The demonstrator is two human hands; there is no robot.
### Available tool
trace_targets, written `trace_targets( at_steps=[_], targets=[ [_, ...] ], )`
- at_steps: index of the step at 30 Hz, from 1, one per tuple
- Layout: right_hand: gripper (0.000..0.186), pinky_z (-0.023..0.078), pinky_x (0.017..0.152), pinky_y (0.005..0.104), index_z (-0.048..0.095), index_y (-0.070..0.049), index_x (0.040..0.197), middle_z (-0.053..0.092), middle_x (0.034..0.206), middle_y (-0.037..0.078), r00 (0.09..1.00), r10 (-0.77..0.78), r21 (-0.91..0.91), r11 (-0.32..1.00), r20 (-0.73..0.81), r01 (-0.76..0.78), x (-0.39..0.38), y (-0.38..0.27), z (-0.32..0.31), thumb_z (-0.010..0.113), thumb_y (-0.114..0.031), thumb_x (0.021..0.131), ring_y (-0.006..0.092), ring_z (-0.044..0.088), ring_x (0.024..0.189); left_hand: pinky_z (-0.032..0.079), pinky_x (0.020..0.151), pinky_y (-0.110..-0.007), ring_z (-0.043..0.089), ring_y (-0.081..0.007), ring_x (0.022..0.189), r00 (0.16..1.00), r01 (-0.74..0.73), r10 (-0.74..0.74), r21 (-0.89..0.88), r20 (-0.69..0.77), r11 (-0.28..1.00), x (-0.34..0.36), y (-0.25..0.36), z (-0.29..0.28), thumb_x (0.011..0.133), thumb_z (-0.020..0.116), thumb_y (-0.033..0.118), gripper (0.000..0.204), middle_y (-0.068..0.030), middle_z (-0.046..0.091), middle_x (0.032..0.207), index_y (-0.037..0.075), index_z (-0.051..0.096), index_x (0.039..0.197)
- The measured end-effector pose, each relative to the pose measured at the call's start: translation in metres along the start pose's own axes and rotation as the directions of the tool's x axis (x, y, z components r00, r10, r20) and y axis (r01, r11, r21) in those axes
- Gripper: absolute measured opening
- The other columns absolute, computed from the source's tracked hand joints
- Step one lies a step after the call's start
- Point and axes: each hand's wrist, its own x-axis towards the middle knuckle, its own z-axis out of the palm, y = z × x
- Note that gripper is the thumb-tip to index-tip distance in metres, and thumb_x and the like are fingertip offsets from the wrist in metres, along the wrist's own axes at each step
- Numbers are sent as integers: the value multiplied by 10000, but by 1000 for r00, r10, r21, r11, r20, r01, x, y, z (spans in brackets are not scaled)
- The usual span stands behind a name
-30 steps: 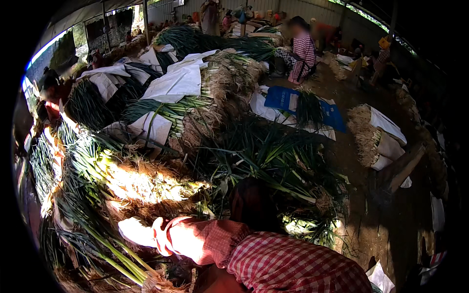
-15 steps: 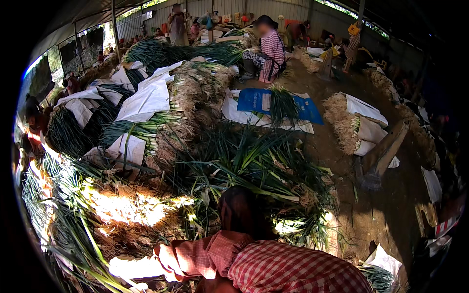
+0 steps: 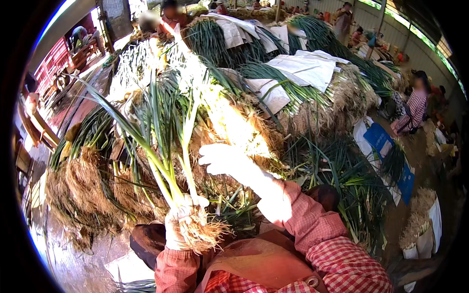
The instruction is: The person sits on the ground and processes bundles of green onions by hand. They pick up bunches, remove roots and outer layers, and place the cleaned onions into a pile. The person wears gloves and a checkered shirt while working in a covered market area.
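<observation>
My left hand (image 3: 176,225), in a pale glove, is closed around a few long green onions (image 3: 165,178) just above their roots. Their tangled brown roots (image 3: 202,233) hang beside the hand, and the green leaves lean up and to the left. My right hand (image 3: 225,162), bright white in the sun, is stretched out over the heap with fingers extended and nothing visible in it. Under and beyond it lies a sunlit heap of green onions (image 3: 244,134) with dry roots. More green onions (image 3: 93,168) are heaped on the left, roots facing me.
Large stacked bundles (image 3: 312,115) under white sheets (image 3: 305,68) stand beyond the heap. Loose green onions (image 3: 351,180) lie to my right. Farther right are a blue sheet (image 3: 378,139), a seated person (image 3: 415,107) and a wrapped bundle (image 3: 417,219). Other people are in the background.
The view has swung left. My left hand now shows, holding green onions by the root end. My right arm, earlier reaching left across the bottom, now extends up over the heap.
</observation>
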Motion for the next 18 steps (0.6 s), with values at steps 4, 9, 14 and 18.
trace_targets(
  at_steps=[4,9,14,18],
  targets=[
    [225,446,734,249,566,-22,1062,605,907,34,925,379,-87,922,3,-377,-12,50,48,555,-193,916,106,560,816,515,570,-332,568,-247,632,993,120,-120,-116,6,986,12,4,-37,755,570,101,247,-224,603,885,-32,517,956],
    [164,354,499,213,586,-58,887,541,679,-28,886,458,-72,883,-71,-463,6,70,44,605,-222,890,54,466,578,531,613,-345,595,-261,660,972,152,-166,-94,-167,984,16,-9,-49,763,584,54,223,-235,619,935,-51,550,958],
    [142,411,567,224,609,-38,971,574,767,-14,947,317,-415,856,-53,-310,23,66,54,582,-161,904,75,499,641,546,632,-306,621,-235,713,977,155,-167,-95,-129,983,10,3,-49,744,599,74,344,-168,630,897,-61,549,1057],
    [283,480,732,269,597,-18,1061,640,936,72,965,52,-406,900,-258,-158,67,63,23,481,-256,961,140,579,804,557,648,-280,614,-194,710,995,-94,95,-70,9,993,0,40,-30,733,590,62,516,-195,612,936,-72,406,1197]
  ],
)
